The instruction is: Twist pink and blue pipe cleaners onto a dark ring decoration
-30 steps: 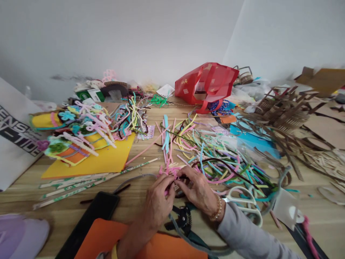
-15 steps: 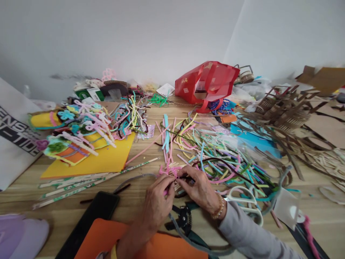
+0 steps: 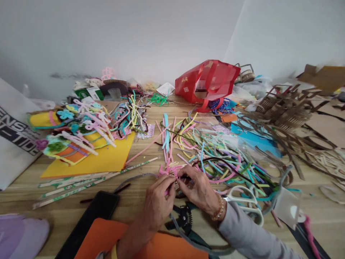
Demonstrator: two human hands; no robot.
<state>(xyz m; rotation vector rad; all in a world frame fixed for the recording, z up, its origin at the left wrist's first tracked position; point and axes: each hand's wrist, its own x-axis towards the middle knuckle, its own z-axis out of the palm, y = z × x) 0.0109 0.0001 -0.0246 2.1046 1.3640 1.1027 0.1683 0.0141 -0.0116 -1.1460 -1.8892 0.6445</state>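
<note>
Grip: Left hand (image 3: 157, 203) and right hand (image 3: 199, 190), both closed, pinch one pink pipe-cleaner bundle (image 3: 169, 172) between thumbs and fingers.

Bundle's place: Above both hands, toward the near edge of the wooden table (image 3: 61, 205), around mid-width, with its strands touching the fingers.

Wrists: One beaded bracelet (image 3: 219, 208) on the right wrist, just beyond one gray sleeve (image 3: 242, 230); one yellow band (image 3: 114, 251) on the left wrist.

Beside the hands: One pair of pliers (image 3: 183, 217) below the hands; one pair of white-handled scissors (image 3: 244, 201) to the right; one loose pipe-cleaner heap (image 3: 215, 158) directly beyond.

Near edge: One black phone (image 3: 99, 212) lies at left, touching one orange sheet (image 3: 140, 241).

Left side: One yellow sheet (image 3: 107, 158) carries pipe-cleaner flower crafts (image 3: 78, 133).

Far edge: One red bag (image 3: 206, 82) stands against the wall.

Right side: Brown cardboard lattice pieces (image 3: 285, 118) lie in a tangled stack, count unclear.
</note>
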